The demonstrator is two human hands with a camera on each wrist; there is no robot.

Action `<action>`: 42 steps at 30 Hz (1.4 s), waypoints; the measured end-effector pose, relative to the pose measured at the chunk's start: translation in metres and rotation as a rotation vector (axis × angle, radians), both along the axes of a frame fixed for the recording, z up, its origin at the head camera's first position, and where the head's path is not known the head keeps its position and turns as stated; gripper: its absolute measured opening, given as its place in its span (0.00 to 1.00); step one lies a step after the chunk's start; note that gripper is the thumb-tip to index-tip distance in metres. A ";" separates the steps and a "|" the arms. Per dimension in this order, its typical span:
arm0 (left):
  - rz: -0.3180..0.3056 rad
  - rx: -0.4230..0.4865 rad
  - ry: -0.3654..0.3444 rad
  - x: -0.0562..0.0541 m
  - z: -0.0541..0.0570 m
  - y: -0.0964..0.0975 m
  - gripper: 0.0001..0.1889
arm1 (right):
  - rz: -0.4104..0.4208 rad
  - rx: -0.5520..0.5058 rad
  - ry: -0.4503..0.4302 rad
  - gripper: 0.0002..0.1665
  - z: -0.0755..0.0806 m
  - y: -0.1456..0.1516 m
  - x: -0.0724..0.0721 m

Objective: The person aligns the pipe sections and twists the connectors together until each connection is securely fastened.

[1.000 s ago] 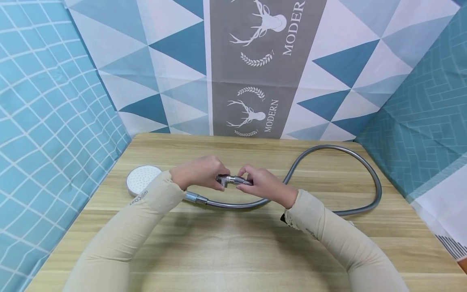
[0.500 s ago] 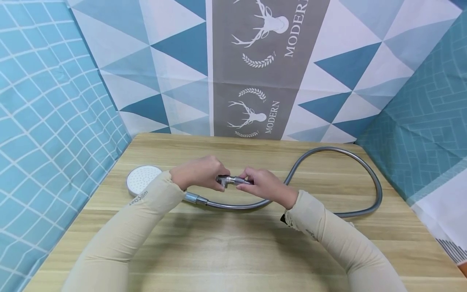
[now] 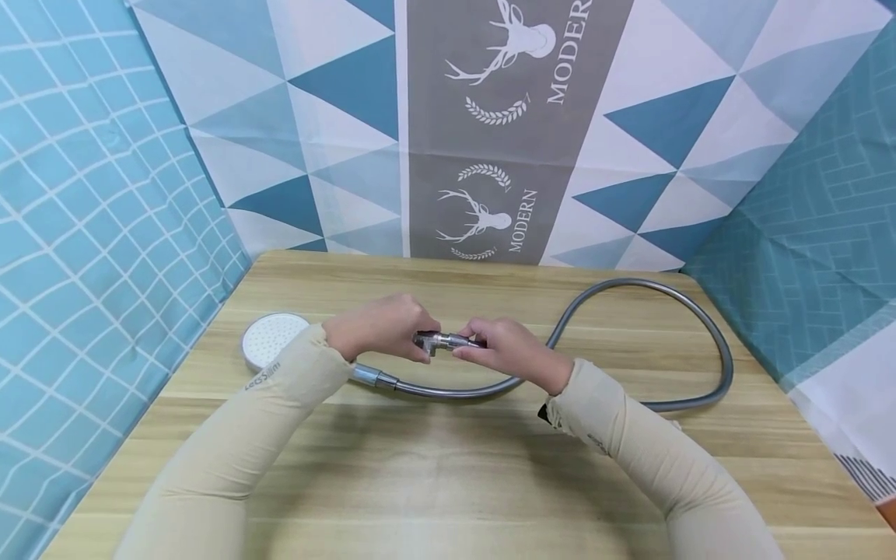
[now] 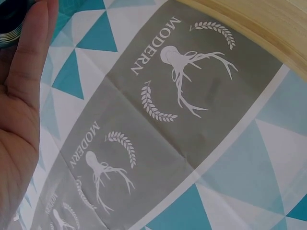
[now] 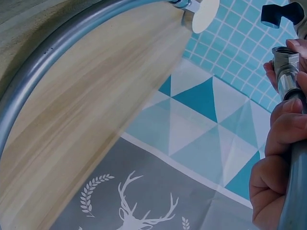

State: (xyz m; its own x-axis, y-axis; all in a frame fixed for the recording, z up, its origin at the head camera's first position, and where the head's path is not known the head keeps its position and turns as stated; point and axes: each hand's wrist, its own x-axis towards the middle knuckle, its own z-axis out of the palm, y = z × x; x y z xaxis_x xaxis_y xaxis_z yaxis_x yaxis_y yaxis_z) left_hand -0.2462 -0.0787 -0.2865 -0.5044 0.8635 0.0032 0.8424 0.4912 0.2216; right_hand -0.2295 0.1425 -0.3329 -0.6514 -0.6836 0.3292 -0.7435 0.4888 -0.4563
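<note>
Above the middle of the table, both hands meet at a small chrome angled fitting (image 3: 430,343). My left hand (image 3: 385,325) grips it from the left, its fingers covering part of it. From the other side my right hand (image 3: 514,351) pinches the metal hose end (image 3: 458,341) between thumb and fingers. The right wrist view shows a hex-sided opening on the fitting (image 5: 287,58), in line with the hose end; whether they are fully joined I cannot tell. A round white shower head (image 3: 274,337) lies at left, partly behind my left sleeve. Its handle (image 3: 365,375) connects to the grey hose (image 3: 448,393).
The hose makes a wide loop (image 3: 721,342) on the right of the wooden table (image 3: 434,482). A patterned cloth (image 3: 476,140) with deer prints hangs along the back edge. Blue tiled-print cloth (image 3: 91,257) stands at the left, teal cloth (image 3: 805,233) at the right.
The right hand's fingers have shifted slightly around the hose end. The left hand stays at the fitting, and the shower head and hose loop lie as before.
</note>
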 end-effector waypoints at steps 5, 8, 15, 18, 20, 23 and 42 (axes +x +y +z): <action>0.000 -0.008 -0.016 0.000 0.002 -0.001 0.07 | -0.002 0.020 -0.012 0.08 0.003 -0.001 0.001; 0.004 -0.007 -0.013 0.000 0.002 -0.001 0.07 | -0.016 0.024 -0.019 0.09 0.003 -0.001 0.001; 0.005 0.011 0.014 -0.001 0.002 -0.002 0.07 | -0.045 0.003 -0.014 0.22 -0.001 -0.003 0.000; -0.007 0.022 0.036 0.000 0.002 -0.001 0.06 | -0.037 -0.020 0.032 0.16 -0.003 -0.002 -0.001; -0.021 0.023 0.060 0.001 0.003 -0.001 0.06 | -0.039 -0.038 0.057 0.14 -0.005 -0.001 -0.002; -0.036 0.023 0.094 0.002 0.003 0.000 0.07 | -0.039 -0.066 0.078 0.12 -0.006 0.000 -0.003; -0.034 0.057 0.050 -0.004 0.000 0.000 0.05 | -0.012 -0.057 0.061 0.10 -0.006 0.002 -0.004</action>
